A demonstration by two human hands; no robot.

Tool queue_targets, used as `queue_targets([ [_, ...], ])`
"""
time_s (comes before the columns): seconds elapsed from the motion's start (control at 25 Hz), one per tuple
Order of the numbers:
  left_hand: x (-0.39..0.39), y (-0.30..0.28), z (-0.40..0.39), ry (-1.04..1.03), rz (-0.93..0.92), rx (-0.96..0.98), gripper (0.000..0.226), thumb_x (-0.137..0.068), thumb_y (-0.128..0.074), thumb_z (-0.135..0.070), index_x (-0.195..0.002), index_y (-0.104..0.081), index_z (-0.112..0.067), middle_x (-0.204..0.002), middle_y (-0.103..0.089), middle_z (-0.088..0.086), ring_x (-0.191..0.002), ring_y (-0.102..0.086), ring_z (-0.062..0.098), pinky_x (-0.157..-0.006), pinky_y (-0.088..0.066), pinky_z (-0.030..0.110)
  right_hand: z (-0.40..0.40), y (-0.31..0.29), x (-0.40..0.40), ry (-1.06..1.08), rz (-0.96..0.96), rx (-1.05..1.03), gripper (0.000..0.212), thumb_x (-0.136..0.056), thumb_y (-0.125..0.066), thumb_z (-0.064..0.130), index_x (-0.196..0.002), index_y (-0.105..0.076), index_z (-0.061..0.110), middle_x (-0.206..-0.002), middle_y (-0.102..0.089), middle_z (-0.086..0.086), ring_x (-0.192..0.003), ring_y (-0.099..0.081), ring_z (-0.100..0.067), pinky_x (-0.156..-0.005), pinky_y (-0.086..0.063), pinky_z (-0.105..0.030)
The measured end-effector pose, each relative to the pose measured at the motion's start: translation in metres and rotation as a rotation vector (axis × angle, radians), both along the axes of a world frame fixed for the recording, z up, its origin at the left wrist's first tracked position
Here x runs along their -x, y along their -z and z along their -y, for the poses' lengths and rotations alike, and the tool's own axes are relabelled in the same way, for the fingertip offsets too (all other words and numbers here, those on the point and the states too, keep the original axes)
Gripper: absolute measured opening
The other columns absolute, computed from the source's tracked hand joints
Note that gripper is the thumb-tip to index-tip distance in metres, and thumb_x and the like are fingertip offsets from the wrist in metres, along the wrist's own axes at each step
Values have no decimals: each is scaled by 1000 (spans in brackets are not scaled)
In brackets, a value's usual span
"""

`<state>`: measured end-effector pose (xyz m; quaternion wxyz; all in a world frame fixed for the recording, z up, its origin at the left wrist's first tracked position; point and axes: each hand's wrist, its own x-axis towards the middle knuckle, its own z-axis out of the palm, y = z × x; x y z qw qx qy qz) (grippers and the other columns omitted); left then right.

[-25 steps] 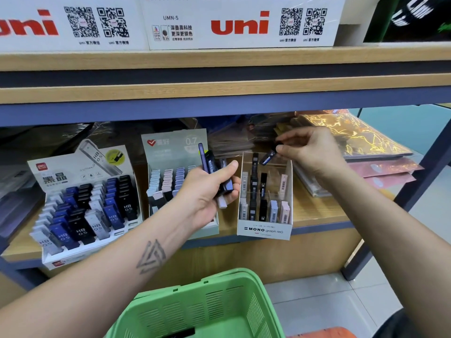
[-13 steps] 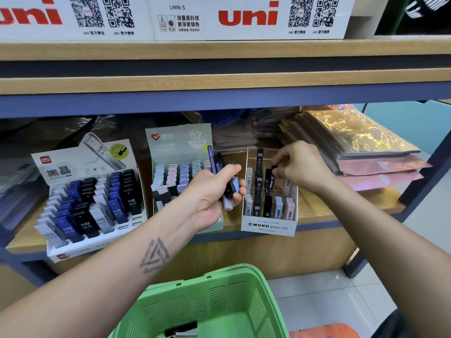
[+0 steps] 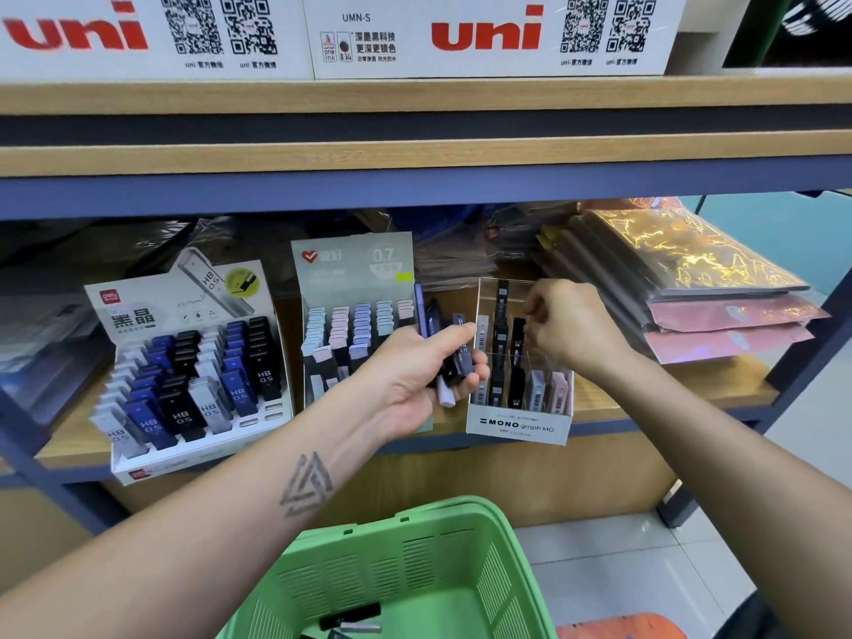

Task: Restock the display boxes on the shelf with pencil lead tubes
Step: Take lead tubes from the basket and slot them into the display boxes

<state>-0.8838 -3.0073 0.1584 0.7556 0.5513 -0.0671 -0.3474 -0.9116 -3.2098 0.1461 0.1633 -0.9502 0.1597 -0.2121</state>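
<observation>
Lower shelf (image 3: 668,394), wooden, blue-framed: three display boxes are ranged along its near edge.

Left box (image 3: 152,463): white card, stocked with rows of blue, black and grey lead tubes marked HB 0.5.

Middle box (image 3: 350,260): grey-green card marked 0.7, filled with pastel-capped tubes.

Right box (image 3: 518,426): clear-walled, with a white front marked MONO graph MG; black, grey and pink tubes are stood upright in its compartments.

Left hand (image 3: 415,380): held in front of the middle box, fingers curled round a bundle of lead tubes (image 3: 461,357), dark blue, black and one white-ended, thumb laid along the top.

Right hand (image 3: 571,325): placed over the far part of the right box, fingertips pinched on the top of a black tube (image 3: 517,332) that is stood in a middle compartment.

Green basket (image 3: 415,569): seen below the shelf, near the viewer; a few dark tubes are lying at its bottom.

Foil-wrapped packets (image 3: 691,265): stacked at the far right of the shelf.

White cartons (image 3: 484,34): marked uni, set on the upper shelf.
</observation>
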Motion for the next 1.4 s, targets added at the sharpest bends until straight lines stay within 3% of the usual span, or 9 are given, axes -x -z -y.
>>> queue_targets([
  [0.08,0,0,-1,33,4,-1,10,-93,-68,-9,-92,-63,-1,-72,-64,16,-57,-62,20,-43,-49,20,-8,-10,2,-93,56,-137,9,-90,-68,7,-89,-70,15,-84,-70,-4,-78,-69,-21,-68,-59,-34],
  [0.2,0,1,-3,55,22,-23,10,-91,-71,-10,-93,-66,-2,-70,-63,13,-55,-59,17,-40,-44,18,-27,-28,11,-349,-35,-797,11,-94,-71,17,-98,-75,7,-83,-74,-13,-74,-71,-19,-64,-55,-27],
  [0.24,0,2,-3,55,33,-30,10,-90,-72,-11,-93,-67,-2,-70,-63,12,-56,-59,17,-40,-44,18,-29,-29,13,-402,-93,-899,17,-93,-72,22,-98,-76,6,-84,-73,-13,-75,-70,-19,-64,-54,-26],
  [0.4,-1,4,-5,67,59,-26,16,-89,-73,-15,-94,-70,0,-77,-67,15,-60,-64,18,-43,-46,19,-29,-29,13,-430,-122,-1027,12,-89,-75,13,-92,-76,2,-79,-69,-15,-70,-65,-19,-65,-55,-26],
  [0.56,-4,4,-8,41,-32,12,27,-94,-67,-19,-106,-69,6,-84,-71,20,-63,-69,20,-42,-47,18,-20,-32,15,-387,-36,-1198,14,-91,-68,4,-100,-72,-5,-88,-69,-23,-68,-67,-18,-62,-58,-22],
  [0.76,-7,6,-9,7,-95,55,31,-91,-67,-4,-115,-62,15,-82,-66,20,-59,-60,16,-40,-43,16,-19,-34,19,-390,-26,-1251,15,-91,-67,2,-103,-71,-6,-97,-73,-27,-76,-74,-24,-69,-63,-26],
  [1.04,-10,4,-7,-103,56,42,19,-84,-72,7,-85,-56,-3,-64,-62,8,-53,-53,16,-40,-39,18,-11,-34,23,-475,-85,-1209,17,-90,-60,-9,-105,-69,-6,-104,-71,-29,-96,-73,-33,-87,-61,-36],
  [1.24,-12,6,-6,-187,135,29,21,-82,-77,2,-86,-57,-4,-66,-60,8,-53,-54,16,-41,-41,19,-12,-31,23,-510,-135,-1042,22,-82,-69,-15,-99,-71,-2,-99,-71,-20,-90,-71,-28,-77,-61,-32],
  [1.4,-14,8,-5,-208,189,13,26,-82,-78,1,-95,-55,-3,-64,-62,6,-53,-56,16,-42,-41,21,-21,-31,21,-558,-160,-785,20,-83,-77,-2,-102,-75,6,-97,-74,-17,-88,-73,-26,-80,-60,-35],
])
